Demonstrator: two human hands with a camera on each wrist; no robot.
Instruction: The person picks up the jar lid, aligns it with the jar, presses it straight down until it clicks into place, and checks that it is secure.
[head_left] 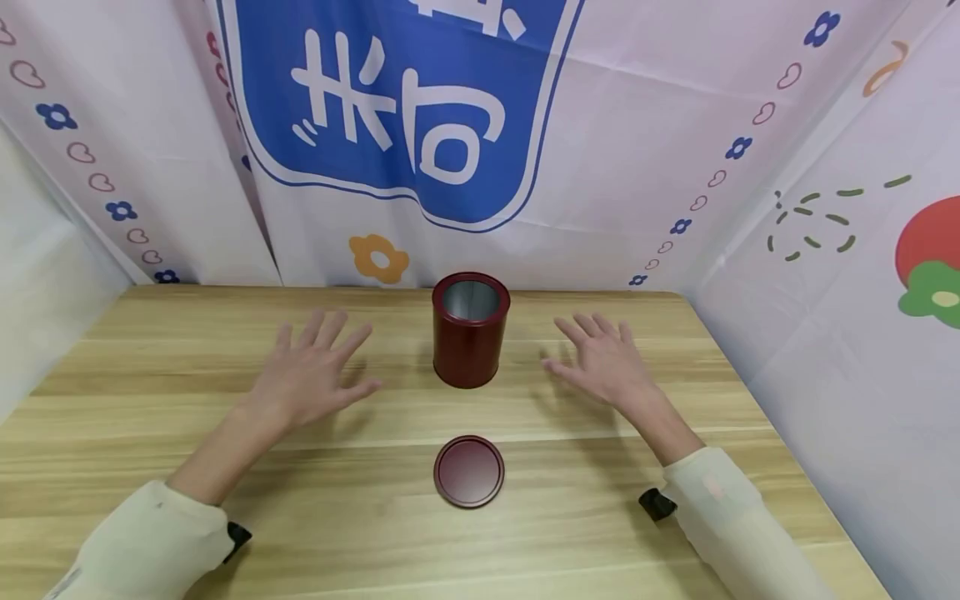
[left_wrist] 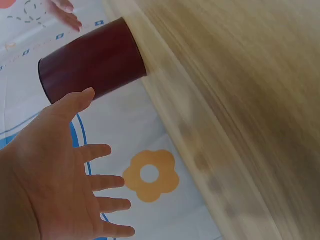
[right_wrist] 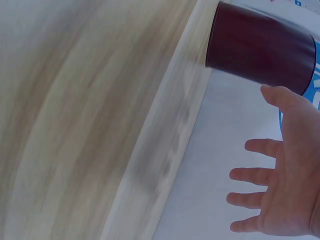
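Observation:
A dark red cylindrical tin [head_left: 467,354] stands upright on the table, its top uncovered and its grey inside showing. Nearer the front lies a round dark red lid [head_left: 469,472], flat on the wood. To the left of the tin, my left hand [head_left: 309,375] hovers with fingers spread and nothing in it. My right hand [head_left: 606,360] is on the other side, fingers likewise spread and holding nothing. Both wrist views show the tin [left_wrist: 95,60] beyond the thumb, with a gap to the hand in the head view.
The wooden table [head_left: 337,517] ends at a white cloth backdrop [head_left: 615,167] with a blue printed sign and flowers. Printed white cloth [head_left: 840,333] also hangs along the right side. Small black pieces [head_left: 657,504] show at both sleeve cuffs.

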